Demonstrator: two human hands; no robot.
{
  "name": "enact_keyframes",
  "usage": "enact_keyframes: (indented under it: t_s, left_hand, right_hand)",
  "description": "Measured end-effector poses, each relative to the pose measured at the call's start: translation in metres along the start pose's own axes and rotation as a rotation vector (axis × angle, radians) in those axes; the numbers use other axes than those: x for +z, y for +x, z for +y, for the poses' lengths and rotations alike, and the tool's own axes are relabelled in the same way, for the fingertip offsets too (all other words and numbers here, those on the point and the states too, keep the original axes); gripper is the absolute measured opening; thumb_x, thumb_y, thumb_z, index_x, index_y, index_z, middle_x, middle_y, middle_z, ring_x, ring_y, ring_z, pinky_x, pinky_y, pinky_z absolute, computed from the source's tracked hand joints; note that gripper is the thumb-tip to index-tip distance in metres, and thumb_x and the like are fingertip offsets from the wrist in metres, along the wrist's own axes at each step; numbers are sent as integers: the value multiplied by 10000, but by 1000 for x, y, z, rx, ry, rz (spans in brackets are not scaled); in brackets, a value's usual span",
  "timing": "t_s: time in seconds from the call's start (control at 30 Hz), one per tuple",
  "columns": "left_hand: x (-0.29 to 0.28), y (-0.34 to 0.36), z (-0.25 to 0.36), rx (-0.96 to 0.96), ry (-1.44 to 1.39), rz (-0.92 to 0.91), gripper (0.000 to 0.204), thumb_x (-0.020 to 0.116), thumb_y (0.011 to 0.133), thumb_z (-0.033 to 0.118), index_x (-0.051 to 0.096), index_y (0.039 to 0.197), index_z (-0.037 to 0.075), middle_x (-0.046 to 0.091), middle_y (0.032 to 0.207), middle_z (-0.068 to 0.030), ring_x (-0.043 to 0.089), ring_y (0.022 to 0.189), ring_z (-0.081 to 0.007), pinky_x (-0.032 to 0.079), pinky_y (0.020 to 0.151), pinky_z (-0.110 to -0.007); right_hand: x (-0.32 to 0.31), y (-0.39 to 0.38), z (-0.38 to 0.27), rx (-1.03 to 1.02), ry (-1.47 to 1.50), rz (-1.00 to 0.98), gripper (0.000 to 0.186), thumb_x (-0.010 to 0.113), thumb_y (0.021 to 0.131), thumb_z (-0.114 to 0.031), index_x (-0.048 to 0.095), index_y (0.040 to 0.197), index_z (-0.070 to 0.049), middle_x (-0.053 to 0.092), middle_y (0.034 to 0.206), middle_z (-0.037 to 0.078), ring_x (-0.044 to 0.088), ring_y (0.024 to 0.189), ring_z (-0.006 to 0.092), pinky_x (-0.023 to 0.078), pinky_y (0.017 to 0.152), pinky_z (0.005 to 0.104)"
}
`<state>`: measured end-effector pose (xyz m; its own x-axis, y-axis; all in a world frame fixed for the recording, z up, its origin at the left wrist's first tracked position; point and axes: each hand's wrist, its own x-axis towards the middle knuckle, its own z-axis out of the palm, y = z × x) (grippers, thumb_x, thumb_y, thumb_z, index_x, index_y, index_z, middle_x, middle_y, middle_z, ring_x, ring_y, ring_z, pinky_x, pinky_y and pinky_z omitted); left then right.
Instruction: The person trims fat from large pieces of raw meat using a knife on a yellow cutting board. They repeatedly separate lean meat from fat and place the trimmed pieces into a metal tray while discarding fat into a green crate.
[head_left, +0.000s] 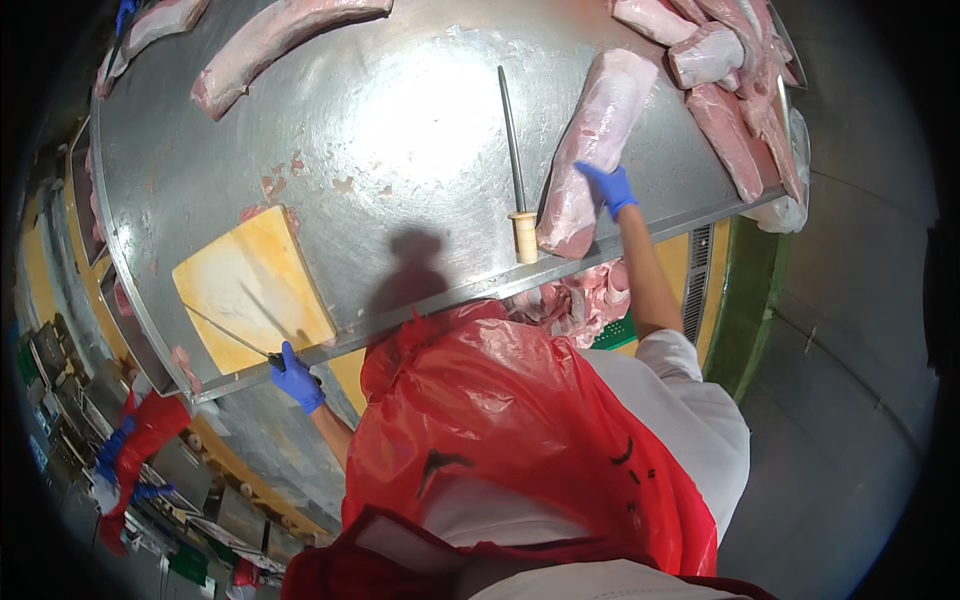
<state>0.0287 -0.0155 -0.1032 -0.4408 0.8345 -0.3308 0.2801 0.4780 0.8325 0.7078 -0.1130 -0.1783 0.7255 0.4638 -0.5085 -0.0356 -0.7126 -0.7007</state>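
My left hand (297, 378), in a blue glove, is closed around the dark handle of a knife (228, 332). Its thin blade lies over the lower part of a yellowed cutting board (250, 285) at the table's near edge. My right hand (607, 188), gloved in blue too, grips the right side of a long pale pork loin (600, 125), with part of the fingers hidden behind the wrist and meat. The loin rests on the metal table, its lower end by the front edge. Just left of it lies a sharpening steel (516, 165) with a light handle.
More meat pieces (725, 120) are heaped at the table's right end. Other long loins (285, 40) lie along the far left. Cut meat (575, 305) sits below the metal table's (420, 150) near edge. A person in red (150, 440) works at lower left.
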Motion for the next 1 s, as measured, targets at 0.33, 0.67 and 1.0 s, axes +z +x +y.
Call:
enact_keyframes:
  t_s: [0.33,0.67,1.0]
  left_hand:
    - [279,-65,116,240,112,-1184,353,671,919,263,628,997,-78,623,789,-75,532,667,-133,470,610,-313]
    - [411,-91,150,191,505,-1448,518,705,865,483,699,983,-21,724,901,-150,693,857,-219,536,792,-346]
    - [269,-128,224,541,205,-1454,712,883,575,474,696,1009,-58,716,884,-155,657,778,-201,532,718,-351]
  right_hand:
    - [37,-61,-22,279,327,-244,725,801,802,-403,559,1303,62,653,1219,159,646,1063,263,501,952,361]
    - [122,-57,18,385,1499,-559,453,644,916,-158,534,1310,36,633,1252,198,623,1143,319,493,1037,440]
    - [73,-158,-53,125,1128,-466,602,613,928,-322,455,1394,24,574,1324,214,588,1187,357,462,1060,499]
